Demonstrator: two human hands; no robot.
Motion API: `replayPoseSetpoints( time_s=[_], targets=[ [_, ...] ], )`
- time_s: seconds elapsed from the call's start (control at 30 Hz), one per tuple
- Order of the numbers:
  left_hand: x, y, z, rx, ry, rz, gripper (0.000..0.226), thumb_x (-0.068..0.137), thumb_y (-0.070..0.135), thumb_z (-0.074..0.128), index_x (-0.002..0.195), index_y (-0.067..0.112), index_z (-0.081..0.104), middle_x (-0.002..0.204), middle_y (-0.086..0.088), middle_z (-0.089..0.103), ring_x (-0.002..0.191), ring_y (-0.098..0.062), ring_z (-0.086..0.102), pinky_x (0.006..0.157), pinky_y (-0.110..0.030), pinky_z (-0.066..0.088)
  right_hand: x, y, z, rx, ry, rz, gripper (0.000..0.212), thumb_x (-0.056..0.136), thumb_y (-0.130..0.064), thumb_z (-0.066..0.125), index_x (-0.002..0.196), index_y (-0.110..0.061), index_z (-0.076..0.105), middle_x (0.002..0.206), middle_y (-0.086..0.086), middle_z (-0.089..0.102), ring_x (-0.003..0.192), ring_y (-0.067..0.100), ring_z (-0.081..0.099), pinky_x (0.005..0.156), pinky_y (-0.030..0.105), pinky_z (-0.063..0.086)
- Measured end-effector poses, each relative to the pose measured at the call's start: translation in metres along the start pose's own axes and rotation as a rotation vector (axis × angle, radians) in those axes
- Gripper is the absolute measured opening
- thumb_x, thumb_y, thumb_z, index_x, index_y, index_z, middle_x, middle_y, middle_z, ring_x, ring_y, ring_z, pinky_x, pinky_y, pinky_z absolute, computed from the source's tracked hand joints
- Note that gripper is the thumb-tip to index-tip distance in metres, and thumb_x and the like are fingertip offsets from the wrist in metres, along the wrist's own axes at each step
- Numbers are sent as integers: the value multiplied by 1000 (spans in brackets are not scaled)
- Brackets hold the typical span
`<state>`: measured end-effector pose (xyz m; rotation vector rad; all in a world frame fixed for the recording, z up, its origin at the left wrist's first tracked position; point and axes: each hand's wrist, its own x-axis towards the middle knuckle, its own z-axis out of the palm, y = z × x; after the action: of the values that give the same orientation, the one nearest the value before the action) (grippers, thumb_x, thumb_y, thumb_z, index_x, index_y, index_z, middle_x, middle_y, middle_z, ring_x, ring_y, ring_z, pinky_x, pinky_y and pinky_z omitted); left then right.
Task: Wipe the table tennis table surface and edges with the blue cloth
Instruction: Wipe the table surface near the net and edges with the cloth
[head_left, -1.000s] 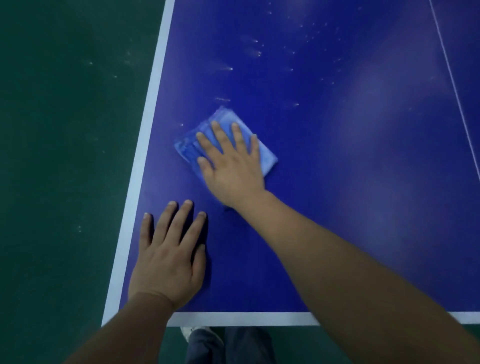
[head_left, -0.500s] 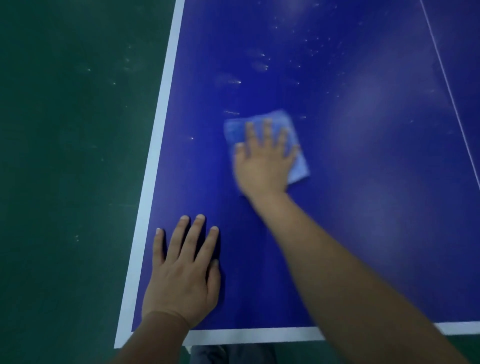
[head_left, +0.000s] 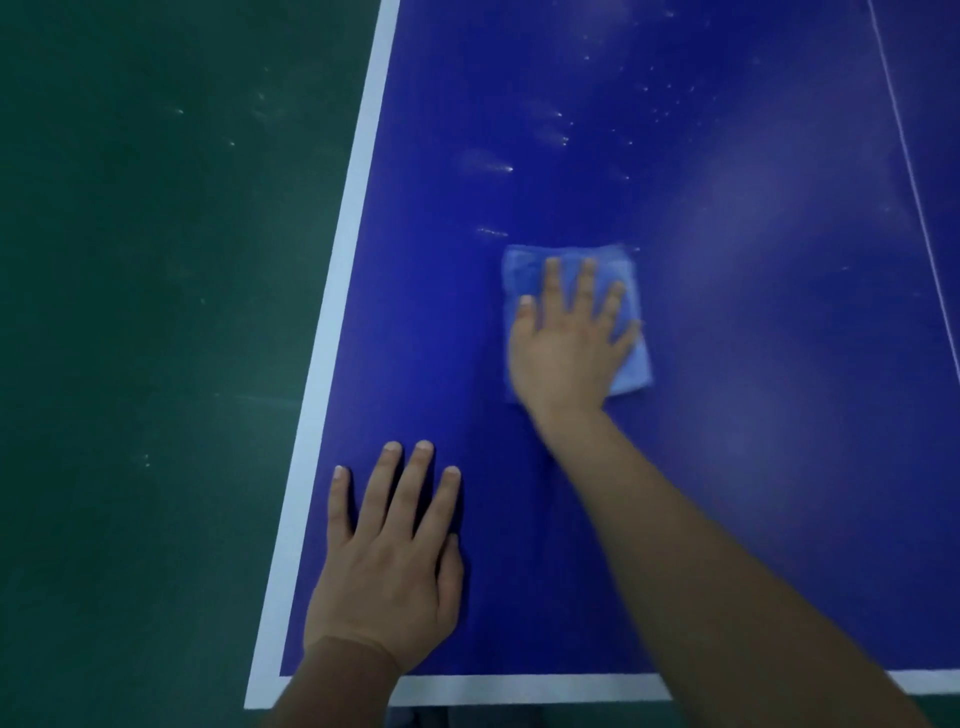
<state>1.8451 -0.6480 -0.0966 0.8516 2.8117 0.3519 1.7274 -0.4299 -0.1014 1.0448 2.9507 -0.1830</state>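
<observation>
Seemingly flat-fingered, the right grip (head_left: 566, 358) presses the blue cloth (head_left: 635, 370); left grip (head_left: 387, 571) lies splayed on table (head_left: 753, 415).

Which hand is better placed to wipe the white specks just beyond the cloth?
The right hand. It presses flat on the blue cloth, directly below the white specks. The left hand lies flat on the table near the left corner, with no cloth, farther from them.

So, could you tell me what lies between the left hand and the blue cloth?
In the head view, only bare table surface separates the left hand from the blue cloth under the right hand.
</observation>
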Motion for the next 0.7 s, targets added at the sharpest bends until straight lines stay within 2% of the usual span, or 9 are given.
replayPoseSetpoints(
  time_s=[0.13, 0.2, 0.27, 0.37, 0.4, 0.53, 0.57, 0.6, 0.7],
  targets=[
    [0, -1, 1, 15, -8, 18, 57, 92, 40, 39, 142, 17, 55, 153, -14, 45, 146, -37, 32, 117, -66, 16, -43, -102, 12, -15, -57, -577, 57, 102, -52, 27, 157, -38, 27, 168, -3, 16, 154, 33, 8, 120, 61, 6],
    [0, -1, 0, 11, -8, 15, 58, 92, 40, 40, 142, 16, 55, 153, -14, 45, 146, -36, 33, 116, -65, 16, -44, -107, 10, -59, -91, -834, 53, 103, -52, 30, 155, -40, 31, 167, -6, 19, 155, 30, 10, 120, 58, 6],
    [1, -1, 0, 9, -3, 8, 59, 90, 41, 41, 142, 17, 56, 154, -13, 45, 145, -36, 34, 116, -65, 17, -30, -81, 2, -82, -87, -960, 51, 104, -50, 34, 154, -39, 34, 165, -5, 22, 154, 29, 12, 121, 56, 7],
    [1, -1, -2, -11, -7, 5, 59, 89, 40, 43, 142, 17, 57, 154, -12, 46, 145, -36, 37, 115, -65, 18, -26, -31, -7, -38, -54, -938, 51, 105, -46, 33, 153, -32, 39, 164, -1, 25, 154, 32, 15, 119, 60, 14],
    [1, -2, -2, -14, -7, 5, 59, 89, 40, 44, 142, 17, 57, 153, -12, 46, 145, -35, 37, 114, -65, 19, -31, -22, -7, -40, -55, -995, 51, 104, -45, 33, 153, -31, 40, 164, 0, 27, 153, 33, 16, 118, 61, 15],
    [1, -2, -3, -35, -20, 8, 58, 90, 41, 44, 142, 19, 56, 154, -11, 46, 145, -34, 38, 114, -64, 18, 1, -45, -4, -144, -169, -1456, 51, 104, -45, 34, 153, -34, 34, 163, 2, 29, 153, 33, 16, 121, 60, 10],
    [2, -2, -4, -33, -27, 3, 58, 91, 41, 43, 143, 19, 55, 156, -10, 44, 146, -34, 37, 114, -63, 18, 29, -64, -5, -163, -137, -1458, 50, 104, -45, 34, 153, -33, 33, 163, 3, 29, 153, 35, 17, 121, 60, 10],
    [2, -2, -4, -23, -31, 1, 58, 92, 42, 43, 144, 20, 53, 157, -9, 42, 146, -34, 36, 114, -63, 18, 58, -84, -6, -166, -111, -1352, 51, 105, -44, 33, 154, -32, 31, 164, 3, 26, 153, 35, 16, 121, 61, 11],
    [1, -2, -6, -29, -52, -5, 57, 94, 43, 42, 146, 21, 51, 158, -8, 40, 148, -33, 34, 114, -62, 17, 120, -129, -13, -130, -107, -804, 54, 107, -46, 25, 159, -33, 17, 169, -1, 10, 155, 30, 4, 121, 60, 8]
  ],
)
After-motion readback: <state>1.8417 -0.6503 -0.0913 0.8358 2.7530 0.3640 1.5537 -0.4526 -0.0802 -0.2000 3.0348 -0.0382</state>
